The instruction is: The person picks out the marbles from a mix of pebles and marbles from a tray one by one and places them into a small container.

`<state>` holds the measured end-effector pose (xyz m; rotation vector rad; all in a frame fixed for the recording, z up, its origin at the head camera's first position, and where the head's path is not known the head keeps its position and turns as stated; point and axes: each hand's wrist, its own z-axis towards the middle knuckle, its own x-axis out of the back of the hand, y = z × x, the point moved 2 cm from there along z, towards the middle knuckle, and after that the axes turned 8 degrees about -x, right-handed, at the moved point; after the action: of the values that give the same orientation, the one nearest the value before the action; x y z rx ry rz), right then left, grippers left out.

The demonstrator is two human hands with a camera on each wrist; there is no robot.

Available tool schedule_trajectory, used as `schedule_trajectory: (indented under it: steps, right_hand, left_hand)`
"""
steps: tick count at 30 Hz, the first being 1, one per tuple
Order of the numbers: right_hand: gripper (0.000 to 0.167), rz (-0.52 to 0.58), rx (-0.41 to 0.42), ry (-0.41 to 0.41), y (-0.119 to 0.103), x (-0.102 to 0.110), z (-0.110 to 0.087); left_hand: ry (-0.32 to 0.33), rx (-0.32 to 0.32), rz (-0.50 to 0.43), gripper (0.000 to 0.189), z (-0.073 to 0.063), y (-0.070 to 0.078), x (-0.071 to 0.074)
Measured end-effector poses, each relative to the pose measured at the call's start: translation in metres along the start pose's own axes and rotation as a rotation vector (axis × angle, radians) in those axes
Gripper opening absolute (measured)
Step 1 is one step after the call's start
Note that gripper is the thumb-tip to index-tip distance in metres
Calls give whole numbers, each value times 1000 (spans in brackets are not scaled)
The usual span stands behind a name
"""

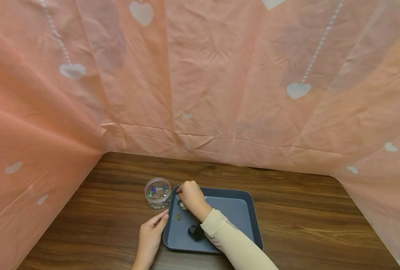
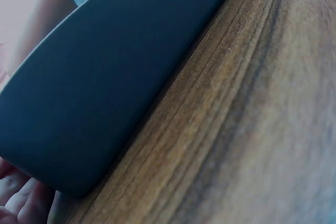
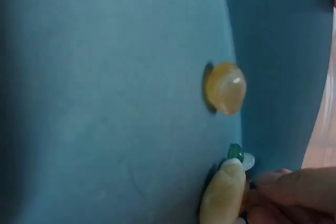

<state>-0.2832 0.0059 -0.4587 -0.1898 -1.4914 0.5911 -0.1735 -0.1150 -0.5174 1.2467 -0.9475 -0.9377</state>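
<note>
My left hand (image 1: 150, 234) holds the left edge of a dark grey-blue tray (image 1: 248, 198), thumb and fingertips at its rim. In the left wrist view, the tray's outer wall (image 2: 105, 77) fills much of the picture, with fingers at its corner. My right hand (image 1: 194, 198) reaches down into the tray's far left corner, fingers curled among small polished stones (image 1: 182, 205). The right wrist view shows a yellow stone (image 3: 227, 88), a cream oblong stone (image 3: 223, 195) and a green one (image 3: 235, 151) near those fingertips. I cannot tell whether they pinch one.
A clear round jar (image 1: 157, 193) with colourful glassy pieces stands just left of the tray. One brown stone (image 1: 179, 217) lies apart inside the tray. A black block-like thing (image 1: 195, 232) shows beside my right wrist. Pink curtains (image 1: 200, 75) with hearts enclose the wooden table (image 1: 297, 210).
</note>
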Motion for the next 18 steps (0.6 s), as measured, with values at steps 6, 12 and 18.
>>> schedule_trajectory:
  steps: [6, 12, 18]
  right_hand:
    - [15, -240, 67, 82, -8, 3, 3]
    - [21, -405, 112, 162, -11, 0, 4]
    - [11, -129, 51, 77, -8, 0, -3]
  left_hand:
    - [-8, -21, -2, 28, 6, 4, -5]
    - [-12, -34, 14, 29, 8, 7, -8]
    - [-2, 22, 78, 30, 0, 0, 1]
